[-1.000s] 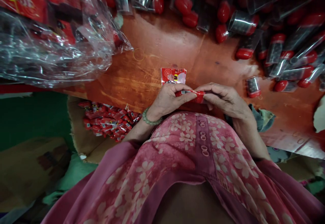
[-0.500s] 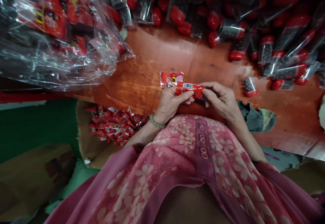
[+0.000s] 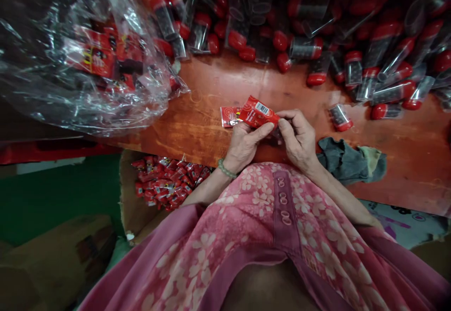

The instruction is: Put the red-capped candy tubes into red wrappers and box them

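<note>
left hand (image 3: 244, 147) and right hand (image 3: 298, 137) pinch one red sachet (image 3: 258, 112) together; many capped tubes (image 3: 387, 92) lie on the table (image 3: 211, 85), finished-looking sachets (image 3: 165, 182) piled below.

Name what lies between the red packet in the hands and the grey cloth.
The right hand lies between the red packet and the grey cloth, in the head view.

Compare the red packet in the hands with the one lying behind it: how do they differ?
The held packet is raised and tilted between the left hand and right hand; the other packet lies flat on the tabletop. The held one shows a white barcode label, the flat one white rings and a small dark-yellow emblem. Both are red printed wrappers.
</note>
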Tool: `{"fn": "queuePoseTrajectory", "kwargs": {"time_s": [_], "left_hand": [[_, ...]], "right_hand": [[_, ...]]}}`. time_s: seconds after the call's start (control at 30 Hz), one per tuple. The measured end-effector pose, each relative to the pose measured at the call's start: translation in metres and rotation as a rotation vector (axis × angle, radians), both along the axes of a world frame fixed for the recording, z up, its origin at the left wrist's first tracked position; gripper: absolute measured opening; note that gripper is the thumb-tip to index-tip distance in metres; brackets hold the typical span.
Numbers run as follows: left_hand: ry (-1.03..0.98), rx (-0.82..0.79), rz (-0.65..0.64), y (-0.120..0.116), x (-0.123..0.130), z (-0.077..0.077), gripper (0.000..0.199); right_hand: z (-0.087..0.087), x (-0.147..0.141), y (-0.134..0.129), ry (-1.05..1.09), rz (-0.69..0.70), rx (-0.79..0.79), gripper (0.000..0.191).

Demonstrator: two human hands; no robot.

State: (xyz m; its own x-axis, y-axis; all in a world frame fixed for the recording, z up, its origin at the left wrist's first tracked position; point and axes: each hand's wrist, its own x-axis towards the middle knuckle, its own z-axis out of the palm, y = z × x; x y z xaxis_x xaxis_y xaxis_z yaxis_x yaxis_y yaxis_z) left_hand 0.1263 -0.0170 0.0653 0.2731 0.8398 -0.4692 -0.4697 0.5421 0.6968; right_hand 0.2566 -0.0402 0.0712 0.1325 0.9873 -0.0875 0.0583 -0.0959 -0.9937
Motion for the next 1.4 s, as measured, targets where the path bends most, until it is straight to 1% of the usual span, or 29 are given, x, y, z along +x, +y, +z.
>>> {"fn": "queuePoseTrajectory", "kwargs": {"time_s": [0.07,0.13,0.2,0.3,0.37,0.43,0.5,0.6,0.63,0.73,0.8,0.9,0.97,1.07,1.13,1.17,1.27,1.3,1.33,1.4], "left_hand": [[0.023,0.026,0.035,0.003,0.006,0.000,0.041],[0.054,0.042,0.070,0.007,0.009,-0.002,0.041],[0.073,0.047,0.092,0.013,0.008,-0.004,0.041],[0.067,0.064,0.140,0.023,0.001,-0.003,0.039],[0.077,0.090,0.153,0.029,-0.003,-0.002,0.037],[0.096,0.108,0.129,0.032,-0.005,-0.001,0.035],[0.118,0.108,0.106,0.033,-0.005,-0.002,0.037],[0.146,0.086,0.117,0.034,-0.002,-0.005,0.043],[0.147,0.078,0.116,0.034,-0.002,-0.006,0.044],[0.133,0.085,0.117,0.036,-0.003,-0.006,0.043],[0.124,0.106,0.130,0.037,-0.004,-0.004,0.041],[0.071,0.112,0.143,0.038,-0.002,-0.002,0.043],[0.033,0.089,0.140,0.039,0.001,-0.001,0.045],[0.020,0.051,0.135,0.040,0.005,-0.001,0.047],[0.030,0.044,0.134,0.040,0.007,-0.003,0.049],[0.041,0.043,0.129,0.040,0.007,-0.004,0.050],[0.069,0.029,0.083,0.039,0.008,-0.005,0.051],[0.067,0.024,0.067,0.038,0.007,-0.005,0.051],[0.056,0.023,0.055,0.038,0.007,-0.005,0.051],[0.026,0.031,0.036,0.038,0.004,-0.004,0.052]], "right_hand": [[-0.004,-0.007,0.005,0.042,-0.094,0.026,0.034],[-0.008,-0.011,0.010,0.115,-0.124,0.016,0.036],[-0.009,-0.009,0.012,0.160,-0.075,-0.018,0.038],[-0.008,0.000,0.012,0.155,0.054,-0.093,0.046],[-0.006,0.006,0.010,0.130,0.131,-0.141,0.046],[-0.005,0.009,0.008,0.115,0.173,-0.162,0.042],[-0.007,0.010,0.007,0.079,0.159,-0.141,0.040],[-0.011,0.008,0.008,0.026,0.093,-0.095,0.036],[-0.013,0.007,0.009,0.069,0.088,-0.112,0.036],[-0.016,0.004,0.014,0.338,0.129,-0.238,0.039],[-0.017,0.002,0.017,0.419,0.154,-0.275,0.041],[-0.016,-0.002,0.019,0.303,0.163,-0.227,0.039],[-0.015,-0.003,0.019,0.155,0.150,-0.159,0.036],[-0.014,-0.004,0.018,-0.116,0.097,-0.007,0.029],[-0.015,-0.003,0.018,-0.208,0.068,0.048,0.027],[-0.015,-0.003,0.018,-0.187,0.075,0.035,0.028],[-0.018,-0.003,0.018,0.034,0.161,-0.088,0.031],[-0.018,-0.003,0.018,0.078,0.178,-0.110,0.032],[-0.018,-0.003,0.018,0.073,0.170,-0.106,0.032],[-0.016,-0.002,0.018,-0.037,0.105,-0.050,0.032]]}}
